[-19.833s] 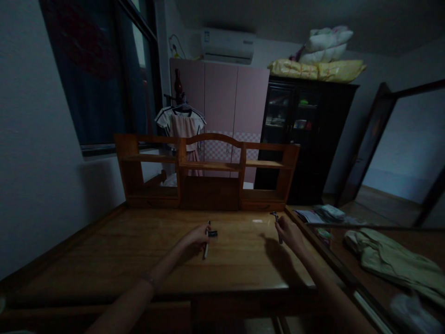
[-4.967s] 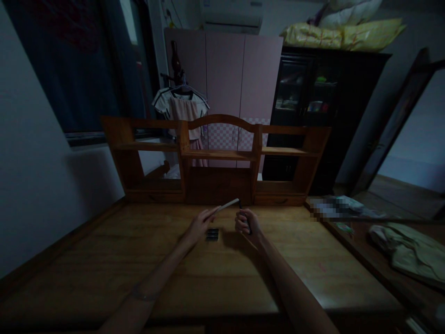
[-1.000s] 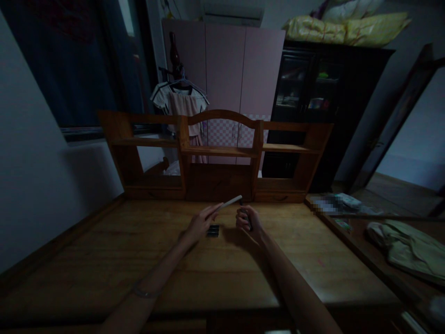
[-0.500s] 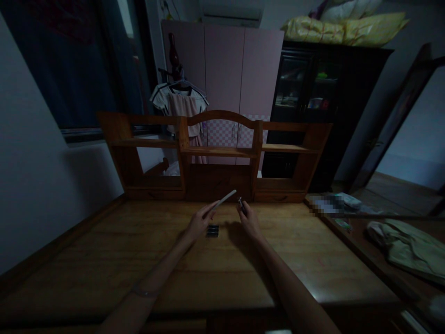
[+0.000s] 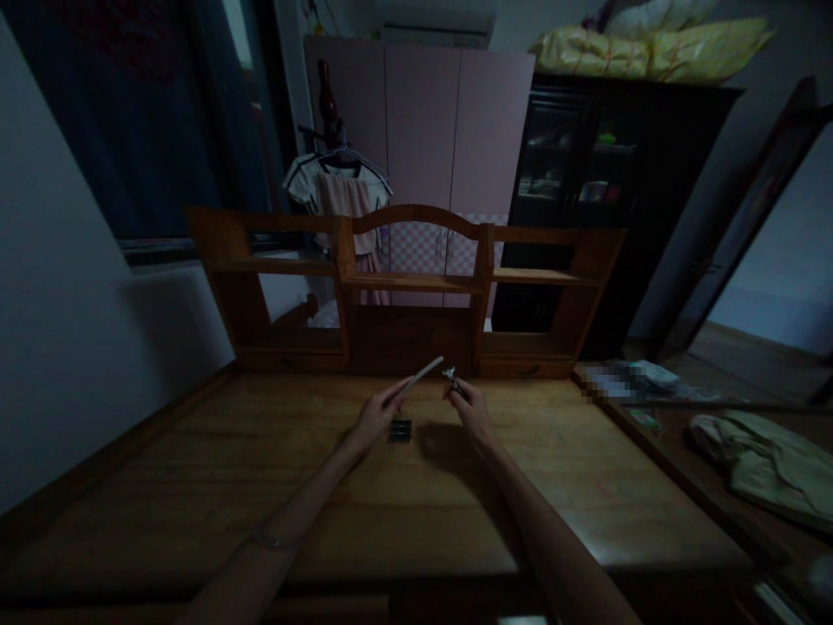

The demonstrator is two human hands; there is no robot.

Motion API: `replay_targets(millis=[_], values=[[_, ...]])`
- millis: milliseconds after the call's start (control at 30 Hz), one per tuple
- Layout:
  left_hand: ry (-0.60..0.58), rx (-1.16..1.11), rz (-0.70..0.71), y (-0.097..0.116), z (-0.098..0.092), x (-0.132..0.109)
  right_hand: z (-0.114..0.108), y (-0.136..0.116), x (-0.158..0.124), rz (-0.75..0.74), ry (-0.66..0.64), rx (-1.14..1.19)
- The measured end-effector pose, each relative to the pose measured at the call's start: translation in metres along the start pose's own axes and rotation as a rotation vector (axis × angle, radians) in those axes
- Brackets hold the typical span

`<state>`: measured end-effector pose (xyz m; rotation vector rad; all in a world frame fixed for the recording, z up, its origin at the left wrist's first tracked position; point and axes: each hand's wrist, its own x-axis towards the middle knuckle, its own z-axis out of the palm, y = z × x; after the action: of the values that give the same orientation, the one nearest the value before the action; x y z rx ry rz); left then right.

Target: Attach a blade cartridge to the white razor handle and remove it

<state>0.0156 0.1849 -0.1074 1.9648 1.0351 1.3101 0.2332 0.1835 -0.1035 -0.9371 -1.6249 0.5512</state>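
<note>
My left hand (image 5: 376,416) is closed around one end of a thin, pale, flat strip (image 5: 426,371), which slants up to the right. In my right hand (image 5: 473,411) is a small pliers-like tool (image 5: 451,378) with shiny metal jaws, spread apart and pointing up; my fingers hide its handles. The strip's tip is close to the jaws but apart from them. Below and just right of my left hand, a small dark object with light bands (image 5: 400,430) lies on the wooden desk (image 5: 416,512). I cannot make out what it is.
A wooden shelf unit (image 5: 416,282) with small drawers stands along the desk's back edge. Beyond the right edge lie a pale green cloth (image 5: 768,460) and some packets (image 5: 651,378). A white wall (image 5: 58,347) borders the left side.
My right hand has turned slightly, so the tool's jaws show wider and clearer. The strip stays in my left hand at nearly the same slant. The view has shifted slightly.
</note>
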Motion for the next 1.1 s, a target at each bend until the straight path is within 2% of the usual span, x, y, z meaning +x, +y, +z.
replay_targets(millis=[133, 300, 500, 667, 800, 967, 1100], values=[[0.033, -0.012, 0.02, 0.005, 0.0, -0.001, 0.002, 0.003, 0.001, 0.029, -0.005, -0.014], [-0.1, -0.051, -0.036, 0.004, 0.007, -0.004, 0.001, 0.007, 0.002, 0.037, 0.0, -0.048], [-0.048, -0.018, -0.101, -0.004, 0.002, -0.003, 0.0, 0.006, 0.001, 0.02, 0.026, -0.115], [-0.094, -0.045, -0.017, 0.006, 0.005, -0.005, -0.001, 0.012, 0.0, 0.041, 0.082, -0.303], [-0.096, -0.029, -0.007, 0.002, 0.004, -0.003, 0.0, 0.017, -0.001, 0.029, 0.073, -0.44], [-0.019, 0.006, -0.044, -0.006, -0.001, 0.001, 0.001, 0.016, -0.002, 0.003, 0.07, -0.488], [-0.069, -0.017, 0.003, 0.004, 0.002, -0.002, 0.001, 0.015, -0.002, 0.011, 0.064, -0.499]])
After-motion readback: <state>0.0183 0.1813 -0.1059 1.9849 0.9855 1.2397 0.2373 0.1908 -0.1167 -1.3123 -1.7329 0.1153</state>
